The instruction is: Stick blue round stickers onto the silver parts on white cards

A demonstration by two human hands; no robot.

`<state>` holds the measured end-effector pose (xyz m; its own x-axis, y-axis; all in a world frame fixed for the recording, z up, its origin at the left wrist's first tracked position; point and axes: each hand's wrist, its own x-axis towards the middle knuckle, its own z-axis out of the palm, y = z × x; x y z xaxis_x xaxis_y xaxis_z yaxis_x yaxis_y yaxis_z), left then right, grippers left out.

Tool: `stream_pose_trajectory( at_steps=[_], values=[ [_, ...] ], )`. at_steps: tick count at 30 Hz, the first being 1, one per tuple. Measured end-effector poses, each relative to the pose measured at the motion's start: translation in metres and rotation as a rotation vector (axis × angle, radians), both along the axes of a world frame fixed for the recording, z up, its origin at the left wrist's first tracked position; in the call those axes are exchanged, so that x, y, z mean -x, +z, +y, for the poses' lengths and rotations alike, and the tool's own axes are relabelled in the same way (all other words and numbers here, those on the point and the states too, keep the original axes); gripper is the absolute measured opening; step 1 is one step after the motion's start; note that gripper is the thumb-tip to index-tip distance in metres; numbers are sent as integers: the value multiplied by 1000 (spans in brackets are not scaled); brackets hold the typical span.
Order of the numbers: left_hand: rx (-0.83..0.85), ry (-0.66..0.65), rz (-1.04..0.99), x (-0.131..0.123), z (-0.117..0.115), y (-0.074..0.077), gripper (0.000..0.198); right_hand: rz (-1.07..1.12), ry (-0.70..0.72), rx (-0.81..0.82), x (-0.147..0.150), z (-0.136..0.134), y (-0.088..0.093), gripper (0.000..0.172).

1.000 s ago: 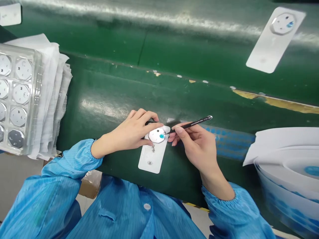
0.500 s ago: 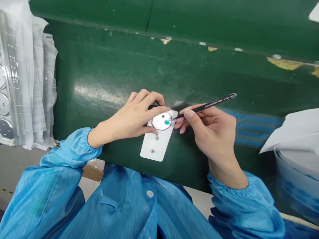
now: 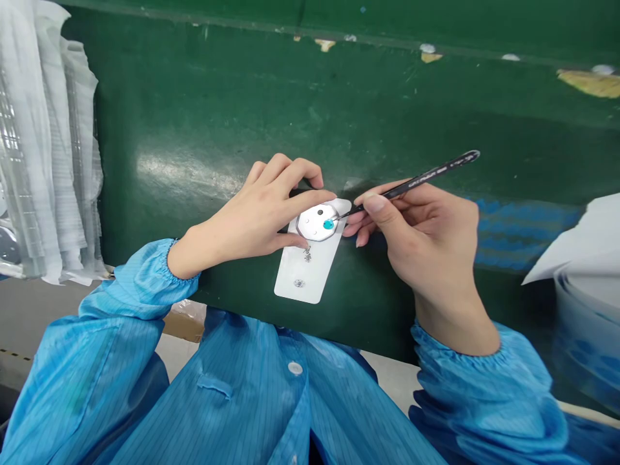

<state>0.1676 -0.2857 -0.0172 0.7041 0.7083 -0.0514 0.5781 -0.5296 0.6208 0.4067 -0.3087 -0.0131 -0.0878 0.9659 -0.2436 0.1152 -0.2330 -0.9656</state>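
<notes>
1. Fingers of the left hand (image 3: 261, 216) stand apart around the white disc (image 3: 310, 227), forefinger at its far side, thumb at its near side; whether they grip it, I cannot tell.
2. The disc lies on the far end of a card (image 3: 301, 274) on the green surface (image 3: 217, 97).
3. The tip of a black tool (image 3: 421, 181) is at the blue dot (image 3: 328, 224) on the disc's right.
4. The right hand's (image 3: 431, 239) fingers are clamped on the tool.
5. Farther right lies a blue-marked strip (image 3: 527, 232).
</notes>
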Motion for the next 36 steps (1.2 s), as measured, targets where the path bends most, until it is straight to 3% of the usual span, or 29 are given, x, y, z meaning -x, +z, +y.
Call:
stream_pose_trajectory(
  at_steps=[11, 19, 36],
  values=[
    [54, 27, -7, -1, 2, 0, 48, -45, 18, 16, 0, 1, 1, 23],
    [26, 26, 8, -1, 0, 0, 49, -5, -4, 3, 1, 3, 1, 35],
    [-4, 14, 38, -1, 0, 1, 50, -28, -11, 6, 4, 1, 3, 21]
  ],
)
